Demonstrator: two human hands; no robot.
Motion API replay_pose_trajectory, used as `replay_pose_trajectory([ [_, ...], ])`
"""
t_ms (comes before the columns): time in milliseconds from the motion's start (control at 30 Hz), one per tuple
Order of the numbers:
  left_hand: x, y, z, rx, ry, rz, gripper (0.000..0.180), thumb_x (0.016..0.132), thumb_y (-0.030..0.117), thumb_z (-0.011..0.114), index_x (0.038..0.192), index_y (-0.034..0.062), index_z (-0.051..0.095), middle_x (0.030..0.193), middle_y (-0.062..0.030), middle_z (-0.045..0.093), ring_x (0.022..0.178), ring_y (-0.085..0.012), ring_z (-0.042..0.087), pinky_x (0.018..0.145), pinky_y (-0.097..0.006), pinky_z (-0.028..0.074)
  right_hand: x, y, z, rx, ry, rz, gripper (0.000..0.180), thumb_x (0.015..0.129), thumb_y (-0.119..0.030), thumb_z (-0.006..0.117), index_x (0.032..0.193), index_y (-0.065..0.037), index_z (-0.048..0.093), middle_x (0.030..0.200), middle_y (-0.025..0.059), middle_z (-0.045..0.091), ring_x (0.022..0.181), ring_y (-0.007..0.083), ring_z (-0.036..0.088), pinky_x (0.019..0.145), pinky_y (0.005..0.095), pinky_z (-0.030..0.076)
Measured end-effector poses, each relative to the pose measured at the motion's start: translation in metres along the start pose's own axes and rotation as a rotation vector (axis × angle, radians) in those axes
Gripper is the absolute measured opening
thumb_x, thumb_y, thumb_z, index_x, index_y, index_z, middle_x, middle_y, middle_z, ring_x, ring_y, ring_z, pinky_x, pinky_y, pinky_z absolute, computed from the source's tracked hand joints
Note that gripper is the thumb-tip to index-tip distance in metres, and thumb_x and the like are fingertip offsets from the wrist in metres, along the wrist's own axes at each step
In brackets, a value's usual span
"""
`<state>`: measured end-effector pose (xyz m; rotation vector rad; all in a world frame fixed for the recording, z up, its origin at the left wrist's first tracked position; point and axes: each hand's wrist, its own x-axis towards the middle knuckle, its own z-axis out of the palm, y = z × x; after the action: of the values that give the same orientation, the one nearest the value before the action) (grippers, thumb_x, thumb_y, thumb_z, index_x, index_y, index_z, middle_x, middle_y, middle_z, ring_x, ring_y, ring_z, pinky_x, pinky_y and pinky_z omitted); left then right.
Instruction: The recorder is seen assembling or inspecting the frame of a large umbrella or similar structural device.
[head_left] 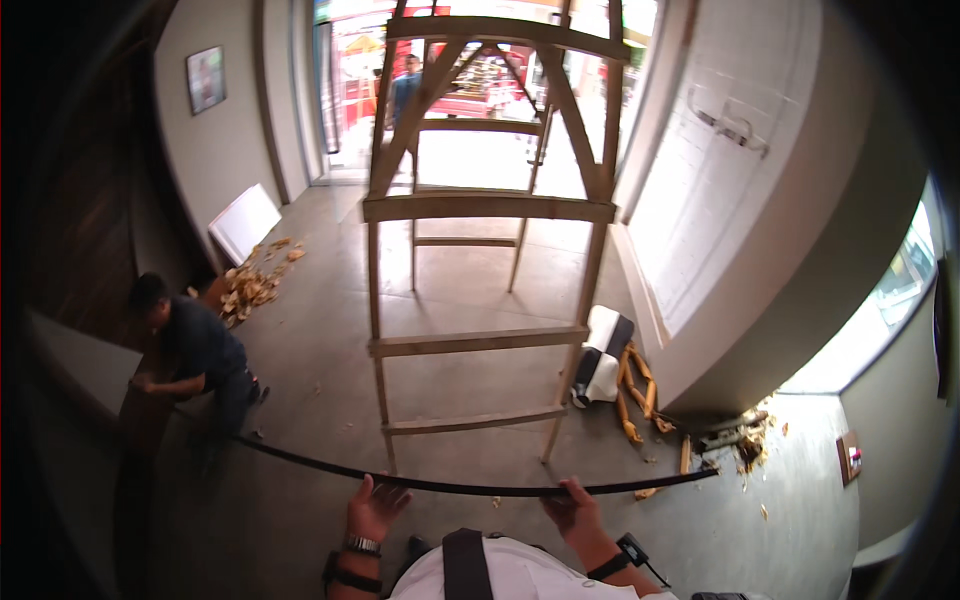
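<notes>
Both hands are grasping a long thin dark strip [470, 488] held level above the floor [300, 360]: left hand [375, 508] half-open, fingers resting against it; right hand [572, 508] clenching it. A wooden ladder frame [485, 208] is standing just beyond. A crouching person [200, 355] is working far left.

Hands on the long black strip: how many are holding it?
2. The left hand touches the long black strip left of its middle, fingers spread. The right hand grips it further right.
</notes>
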<state>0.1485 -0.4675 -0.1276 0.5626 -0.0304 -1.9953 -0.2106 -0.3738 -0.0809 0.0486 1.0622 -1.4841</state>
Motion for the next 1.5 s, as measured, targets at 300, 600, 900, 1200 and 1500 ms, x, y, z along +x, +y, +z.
replay_pose_trajectory([
  [300,-0.007,0.092,-0.031,-0.028,0.095,0.245,0.024,0.086,0.031,0.062,0.096,0.0094,0.059,0.100,-0.0127,0.063,0.096,-0.0283,0.060,0.086,-0.047,0.050,-0.020,0.012,0.028,-0.028,0.169,-0.231,0.025,0.085,-0.041,0.062,0.084,-0.017,0.059,0.070,0.0026,0.064,0.065,0.0189,0.063,0.054,0.0280,0.045],
  [600,-0.014,0.109,-0.035,0.175,0.165,0.162,0.016,0.090,0.022,0.057,0.095,0.0066,0.058,0.095,-0.0128,0.064,0.092,-0.0288,0.062,0.082,-0.044,0.052,-0.032,0.081,0.063,0.206,-0.046,-0.028,0.020,0.085,-0.031,0.063,0.089,-0.012,0.060,0.094,0.0099,0.066,0.094,0.0255,0.061,0.088,0.0407,0.047],
  [900,-0.048,0.142,-0.045,1.696,0.227,0.191,0.030,0.085,0.034,0.061,0.081,0.0037,0.062,0.067,-0.0092,0.065,0.059,-0.0239,0.063,0.057,-0.034,0.049,-0.001,0.094,0.062,0.047,0.056,-0.075,0.008,0.085,-0.012,0.061,0.083,-0.004,0.061,0.084,0.0118,0.066,0.083,0.0244,0.064,0.082,0.0381,0.053],
  [1200,-0.043,0.132,0.025,2.441,-0.140,1.016,0.015,0.072,0.021,0.066,0.075,0.0094,0.058,0.072,-0.0051,0.058,0.070,-0.0205,0.059,0.061,-0.032,0.047,0.046,0.076,0.076,-0.018,-0.083,-0.057,0.018,0.091,-0.013,0.054,0.087,0.004,0.056,0.092,0.0160,0.063,0.093,0.0266,0.062,0.094,0.0372,0.049],
  [1500,-0.051,0.128,0.013,2.507,-0.200,1.046,0.004,0.070,0.012,0.057,0.068,0.0092,0.055,0.066,-0.0051,0.055,0.064,-0.0197,0.057,0.056,-0.031,0.046,0.040,0.091,0.085,-0.044,-0.043,-0.066,0.016,0.091,-0.013,0.055,0.087,0.003,0.057,0.092,0.0166,0.064,0.092,0.0264,0.063,0.087,0.0365,0.054],
])
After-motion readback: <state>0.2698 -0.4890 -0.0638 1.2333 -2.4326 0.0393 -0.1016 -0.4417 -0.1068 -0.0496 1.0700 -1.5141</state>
